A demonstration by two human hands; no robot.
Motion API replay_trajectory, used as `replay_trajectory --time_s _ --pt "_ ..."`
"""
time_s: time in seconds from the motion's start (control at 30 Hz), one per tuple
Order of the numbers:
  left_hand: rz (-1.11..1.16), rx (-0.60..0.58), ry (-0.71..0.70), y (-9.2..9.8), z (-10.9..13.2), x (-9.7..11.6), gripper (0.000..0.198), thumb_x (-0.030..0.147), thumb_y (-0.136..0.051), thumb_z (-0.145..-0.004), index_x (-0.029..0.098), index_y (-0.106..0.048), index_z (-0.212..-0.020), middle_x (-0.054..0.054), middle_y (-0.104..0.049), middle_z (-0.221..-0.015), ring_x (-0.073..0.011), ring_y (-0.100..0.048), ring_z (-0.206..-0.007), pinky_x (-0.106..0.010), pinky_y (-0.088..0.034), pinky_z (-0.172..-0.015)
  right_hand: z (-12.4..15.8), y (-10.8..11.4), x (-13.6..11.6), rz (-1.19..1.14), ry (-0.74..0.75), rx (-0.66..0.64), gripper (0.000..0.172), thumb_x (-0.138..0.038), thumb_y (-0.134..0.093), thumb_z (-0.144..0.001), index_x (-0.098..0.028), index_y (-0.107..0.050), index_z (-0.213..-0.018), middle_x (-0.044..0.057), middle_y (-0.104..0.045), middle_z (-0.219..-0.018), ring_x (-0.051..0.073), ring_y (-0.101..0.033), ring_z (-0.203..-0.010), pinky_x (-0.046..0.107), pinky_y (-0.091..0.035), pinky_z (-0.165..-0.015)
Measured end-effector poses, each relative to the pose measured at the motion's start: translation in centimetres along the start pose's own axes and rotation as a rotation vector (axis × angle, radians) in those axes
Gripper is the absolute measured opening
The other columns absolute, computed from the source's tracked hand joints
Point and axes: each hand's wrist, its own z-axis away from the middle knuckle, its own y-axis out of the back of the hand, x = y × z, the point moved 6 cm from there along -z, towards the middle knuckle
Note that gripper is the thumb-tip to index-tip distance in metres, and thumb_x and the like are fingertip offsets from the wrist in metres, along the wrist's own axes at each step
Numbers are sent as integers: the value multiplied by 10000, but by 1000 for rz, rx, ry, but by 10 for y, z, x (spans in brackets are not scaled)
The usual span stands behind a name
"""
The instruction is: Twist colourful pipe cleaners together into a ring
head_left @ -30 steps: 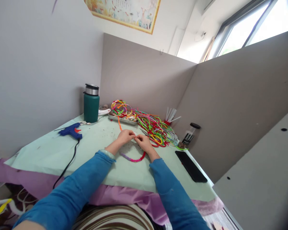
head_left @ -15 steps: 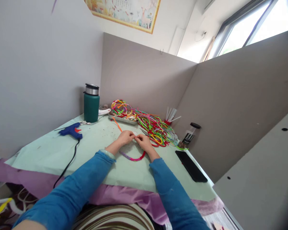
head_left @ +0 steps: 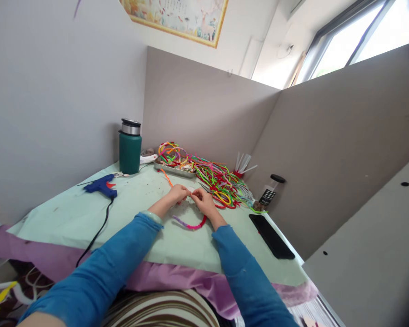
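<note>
My left hand (head_left: pixel 179 194) and my right hand (head_left: pixel 202 200) meet over the table, thumbs and fingertips pinched close together. An orange pipe cleaner (head_left: pixel 166 176) sticks out past the back of my left hand. A curved band of fuzzy pipe cleaner (head_left: pixel 193 226), purple through pink to red, hangs below and runs up behind my right wrist. The small part between the fingertips is mostly covered by the fingers. A whitish round spot (head_left: pixel 191 189) shows just behind them. Scissors (head_left: pixel 203 186) lie close by, beside the pile of colourful pipe cleaners (head_left: pixel 221 181).
On the left lie a blue glue gun (head_left: pixel 101 185) with its black cord and a green bottle (head_left: pixel 129 152). A metal tray (head_left: pixel 175 171) holds coloured rings. At right are a jar with a black lid (head_left: pixel 270 193) and a black phone (head_left: pixel 271 236). Grey partitions (head_left: pixel 207 86) enclose the table.
The left end of the curved band has shifted slightly right and looks shorter. My left hand has moved a little back and left; both hands keep their pinch.
</note>
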Motion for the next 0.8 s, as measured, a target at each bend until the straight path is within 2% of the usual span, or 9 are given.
replay_trajectory --time_s 0.17,0.33,0.47,0.63,0.73,0.8 --pt "211 -131 174 -4 -1 -10 337 327 -608 -661 175 -416 -430 19 -363 -328 -94 -337 -339 -252 -286 -395 3 1 -11 -51 58 0 192 -354 -511 -795 -191 -568 -878 6 -593 -722 130 -524 -612 239 -395 -567" --pt "507 -301 291 -13 -4 -19 291 285 -622 -674 166 -451 -471 38 -356 -331 -78 -328 -324 -222 -337 -391 4 5 -20 -58 88 47 233 -358 -495 -810 -190 -602 -930 4 -570 -667 131 -499 -583 241 -386 -553" --pt "702 -369 324 -15 -2 -16 210 196 -575 -715 144 -497 -528 46 -372 -351 -55 -317 -306 -193 -374 -403 2 7 -21 -73 103 90 257 -356 -484 -821 -190 -627 -955 24 -606 -722 140 -523 -622 249 -404 -576" --pt "889 -418 320 -16 3 -10 104 113 -535 -734 118 -545 -630 39 -453 -431 -29 -304 -289 -185 -405 -414 0 11 -21 -106 132 139 232 -360 -496 -817 -191 -641 -881 45 -641 -843 161 -566 -744 267 -436 -661" --pt "930 -449 301 -19 3 -7 60 99 -534 -739 114 -566 -691 37 -472 -465 -25 -317 -300 -182 -414 -422 0 12 -20 -117 130 151 230 -354 -495 -817 -187 -643 -874 48 -645 -853 167 -576 -775 272 -443 -682" --pt "902 -429 286 -19 2 -7 27 116 -559 -737 119 -571 -713 40 -474 -476 -27 -335 -314 -178 -402 -415 0 13 -20 -120 124 157 229 -350 -495 -815 -185 -644 -873 48 -648 -851 169 -581 -780 272 -445 -687"
